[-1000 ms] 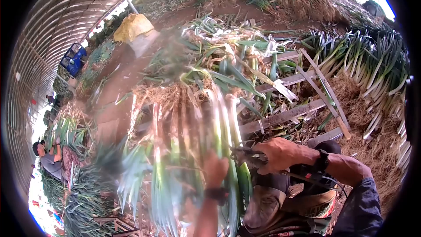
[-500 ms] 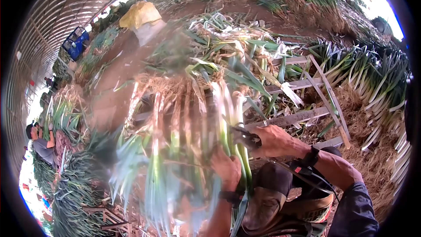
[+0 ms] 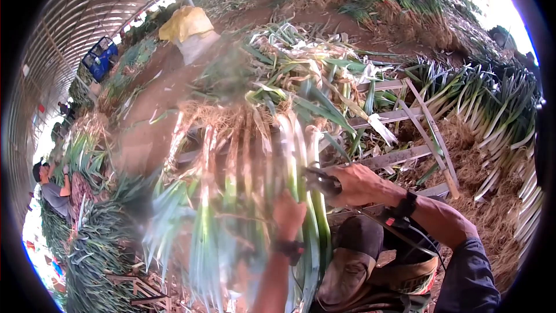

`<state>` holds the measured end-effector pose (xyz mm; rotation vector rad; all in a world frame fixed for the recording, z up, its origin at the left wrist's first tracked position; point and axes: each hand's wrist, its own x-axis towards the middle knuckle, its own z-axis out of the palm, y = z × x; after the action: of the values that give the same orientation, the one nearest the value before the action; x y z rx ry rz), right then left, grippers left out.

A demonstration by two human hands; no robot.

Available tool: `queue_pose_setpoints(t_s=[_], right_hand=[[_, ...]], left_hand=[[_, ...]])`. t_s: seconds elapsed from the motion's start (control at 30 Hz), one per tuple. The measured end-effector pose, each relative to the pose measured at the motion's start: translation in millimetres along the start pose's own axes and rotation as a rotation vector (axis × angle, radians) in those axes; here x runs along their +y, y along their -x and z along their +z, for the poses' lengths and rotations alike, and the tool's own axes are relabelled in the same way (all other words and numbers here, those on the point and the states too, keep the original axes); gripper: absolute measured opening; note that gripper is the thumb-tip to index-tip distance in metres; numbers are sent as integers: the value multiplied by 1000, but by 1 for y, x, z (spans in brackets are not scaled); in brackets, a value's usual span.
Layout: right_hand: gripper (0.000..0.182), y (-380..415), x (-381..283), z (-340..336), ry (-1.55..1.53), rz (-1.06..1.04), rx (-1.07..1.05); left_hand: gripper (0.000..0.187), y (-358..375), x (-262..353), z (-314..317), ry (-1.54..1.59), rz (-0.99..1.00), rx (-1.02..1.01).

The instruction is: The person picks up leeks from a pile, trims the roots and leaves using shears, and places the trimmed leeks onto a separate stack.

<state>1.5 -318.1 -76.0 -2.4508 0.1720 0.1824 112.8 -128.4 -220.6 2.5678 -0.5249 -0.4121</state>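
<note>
A row of leeks [image 3: 288, 142] lies on a slatted wooden rack, roots away from me and green leaves toward me. My left hand [image 3: 289, 214], blurred and with its fingers curled, overlaps the stalks just left of the rightmost leeks; what it grips is hidden. My right hand [image 3: 360, 185] is closed around a dark hand tool [image 3: 322, 181], whose tip reaches the rightmost leek [image 3: 315, 197]. Dry brown outer leaves [image 3: 232, 156] cover several stalks in the middle of the row. A smear on the lens blurs the leaves at the left.
Wooden slats [image 3: 399, 156] and a wooden-handled tool [image 3: 431, 133] lie right of the row. Discarded leaves [image 3: 313, 64] are heaped behind. More leeks [image 3: 492, 104] line the right side. A person [image 3: 55, 191] works at the far left, near piled leeks [image 3: 101, 255].
My left hand has shifted left and slightly up along the stalks, away from the rightmost leeks. My right hand with the dark tool has hardly moved.
</note>
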Motion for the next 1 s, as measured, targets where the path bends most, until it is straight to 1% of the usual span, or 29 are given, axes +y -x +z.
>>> queue_pose_setpoints(t_s=[0.07,0.1,0.2,0.23,0.33,0.4,0.47,0.5,0.6,0.67,0.77,0.87,0.9,1.0], right_hand=[[44,-9,3,-3,78,6,18],[43,-8,3,-4,66,24,32],[41,10,1,-14,-80,-14,-19],[40,20,-2,-16,-209,-54,-25],[41,54,-11,-32,-322,-122,-180],[61,63,-3,-22,-484,-124,-203],[66,76,1,-20,-426,-122,-230],[69,74,10,-11,-286,-127,-221],[71,74,16,-10,-203,-74,-238],[71,73,21,-4,-199,-105,-204],[71,75,20,3,-121,-119,-108],[70,71,16,4,-87,-97,1],[69,69,16,4,-90,-87,33],[69,65,20,3,-92,-118,72]], left_hand=[[65,-9,-4,-20,112,16,-99],[65,-14,-16,-22,118,97,-59],[69,-35,-71,-21,329,255,-73],[68,-40,-83,-30,422,307,-177],[64,-25,-61,-59,724,125,-305],[65,-27,-64,-53,804,55,-304],[68,-33,-69,-45,858,-16,-324],[68,-34,-71,-42,828,1,-300],[69,-31,-71,-40,699,63,-248],[69,-28,-66,-41,561,118,-237],[71,-24,-53,-44,357,29,-263],[77,-21,-44,-29,198,202,-180],[83,-16,-23,-32,76,87,-200],[86,-9,-7,-21,18,98,-118]])
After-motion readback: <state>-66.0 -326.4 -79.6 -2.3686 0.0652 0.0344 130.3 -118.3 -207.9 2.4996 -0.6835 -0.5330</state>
